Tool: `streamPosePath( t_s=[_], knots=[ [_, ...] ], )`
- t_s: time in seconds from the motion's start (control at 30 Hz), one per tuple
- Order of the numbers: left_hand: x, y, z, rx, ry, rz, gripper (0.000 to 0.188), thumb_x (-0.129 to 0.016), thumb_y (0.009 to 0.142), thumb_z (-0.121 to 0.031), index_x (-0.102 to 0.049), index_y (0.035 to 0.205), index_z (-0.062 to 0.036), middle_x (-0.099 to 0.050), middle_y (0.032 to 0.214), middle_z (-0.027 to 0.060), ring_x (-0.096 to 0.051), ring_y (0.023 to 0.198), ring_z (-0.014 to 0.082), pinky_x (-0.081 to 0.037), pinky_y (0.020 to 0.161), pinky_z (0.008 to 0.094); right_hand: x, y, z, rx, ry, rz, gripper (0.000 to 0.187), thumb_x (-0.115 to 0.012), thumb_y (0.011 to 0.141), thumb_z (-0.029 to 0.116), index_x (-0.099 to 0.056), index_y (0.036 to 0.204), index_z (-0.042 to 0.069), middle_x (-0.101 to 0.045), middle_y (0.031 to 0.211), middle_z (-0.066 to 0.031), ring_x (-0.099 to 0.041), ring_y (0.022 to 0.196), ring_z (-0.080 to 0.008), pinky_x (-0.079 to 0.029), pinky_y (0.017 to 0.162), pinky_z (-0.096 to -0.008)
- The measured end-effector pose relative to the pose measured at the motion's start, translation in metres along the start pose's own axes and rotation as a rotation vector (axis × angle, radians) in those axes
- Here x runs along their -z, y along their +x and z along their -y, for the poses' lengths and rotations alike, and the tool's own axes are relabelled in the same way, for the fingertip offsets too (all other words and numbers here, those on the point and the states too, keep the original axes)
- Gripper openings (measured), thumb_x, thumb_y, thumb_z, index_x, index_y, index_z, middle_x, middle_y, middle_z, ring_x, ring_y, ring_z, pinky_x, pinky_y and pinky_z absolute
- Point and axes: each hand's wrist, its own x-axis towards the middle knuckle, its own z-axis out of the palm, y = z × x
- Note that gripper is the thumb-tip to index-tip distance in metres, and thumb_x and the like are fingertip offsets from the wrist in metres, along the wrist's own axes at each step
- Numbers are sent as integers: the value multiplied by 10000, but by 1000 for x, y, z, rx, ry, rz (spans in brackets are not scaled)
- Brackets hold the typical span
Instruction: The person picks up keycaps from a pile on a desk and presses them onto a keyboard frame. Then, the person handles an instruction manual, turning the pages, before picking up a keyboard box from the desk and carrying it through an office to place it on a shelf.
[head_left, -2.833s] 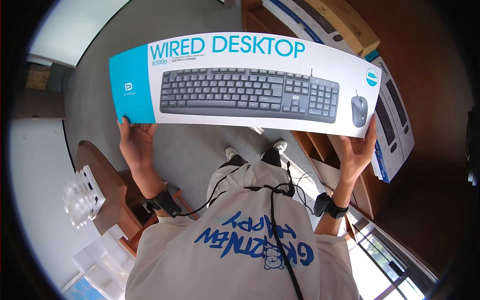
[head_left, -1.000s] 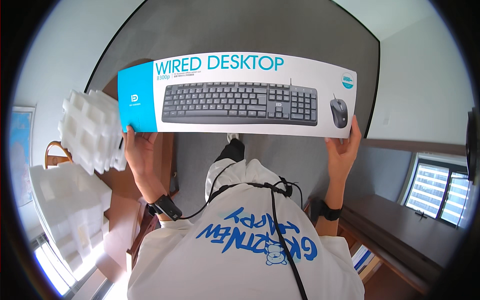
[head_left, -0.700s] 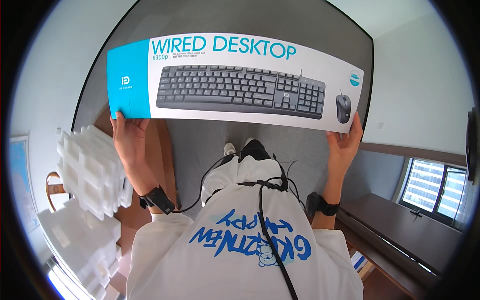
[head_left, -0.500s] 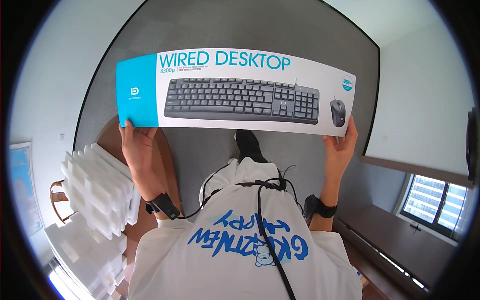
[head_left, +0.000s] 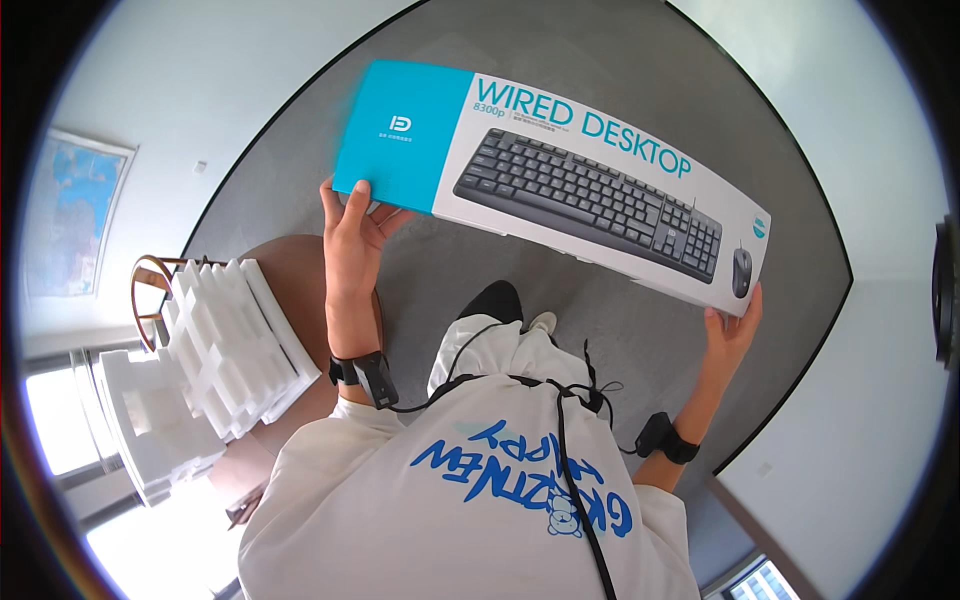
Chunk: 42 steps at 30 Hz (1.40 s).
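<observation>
A long, flat keyboard-and-mouse box (head_left: 560,235), white with a turquoise left end, is held up in front of me above the floor. Its printed face shows a black keyboard and a small mouse. My left hand (head_left: 355,240) grips the lower edge at the turquoise end, thumb on the front. At the lower right corner my right hand (head_left: 733,330) holds the white end, thumb in front and fingers behind. The box slants, its left end higher than its right. Dark bands with small devices sit on both my wrists.
White foam packing pieces (head_left: 235,345) are stacked on a brown table (head_left: 300,265) to the left. Behind them stands a wooden chair (head_left: 150,285). Grey floor (head_left: 440,290) spreads beneath the box, and a framed picture (head_left: 80,215) hangs on the left wall.
The box has swung to the right and tilted, its left end rising and its right end dropping. Both hands have kept hold of it. My view of the room has turned too.
</observation>
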Motion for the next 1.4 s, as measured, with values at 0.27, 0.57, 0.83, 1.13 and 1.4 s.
streamPosePath(
  t_s=[0.27, 0.57, 0.83, 1.13, 1.4],
  knots=[
    [17, 15, 0, -73, -78, 35, 366, -545, 995, -185, -341, 1274, -64, -583, 1180, 182, -687, 990, 315, -591, 853, 433, -11, -7, 6, 23, -94, 32, 779, -704, 847, 41, -308, 1517, 50, -344, 1517, -150, -390, 1386, -297, -407, 1087, -436],
    [-8, -54, -100, -722, 296, 229, 503, -710, 840, -50, -476, 1284, -67, -610, 1193, 124, -678, 972, 253, -588, 798, 388, -101, -107, 192, 123, 185, 413, 780, -648, 949, 359, -252, 1534, 29, -334, 1540, -181, -415, 1380, -335, -374, 1097, -484],
    [-33, -288, -122, -1565, 610, 839, 406, -749, 698, -108, -683, 1091, -183, -621, 1249, 124, -627, 1094, 306, -540, 923, 429, -15, -306, 245, 26, 806, 457, 1034, -569, 874, 690, -172, 1538, 3, -375, 1500, -162, -396, 1380, -308, -363, 1106, -474],
    [85, -271, -142, -1681, 546, 1183, 318, -710, 835, -230, -634, 1136, -298, -575, 1328, 26, -536, 1237, 222, -401, 1094, 431, -118, -407, 252, -89, 768, -144, 640, -640, 879, 253, -389, 1404, -13, -533, 1308, -165, -546, 1202, -306, -465, 991, -458],
    [185, -73, -161, -1245, 683, 647, 560, -694, 754, -4, -598, 1293, -124, -532, 1348, 181, -498, 1264, 384, -437, 1019, 460, -157, -358, 237, 92, 514, -468, 612, -626, 876, 260, -440, 1392, -12, -545, 1307, -145, -563, 1182, -302, -481, 978, -428]
  ],
)
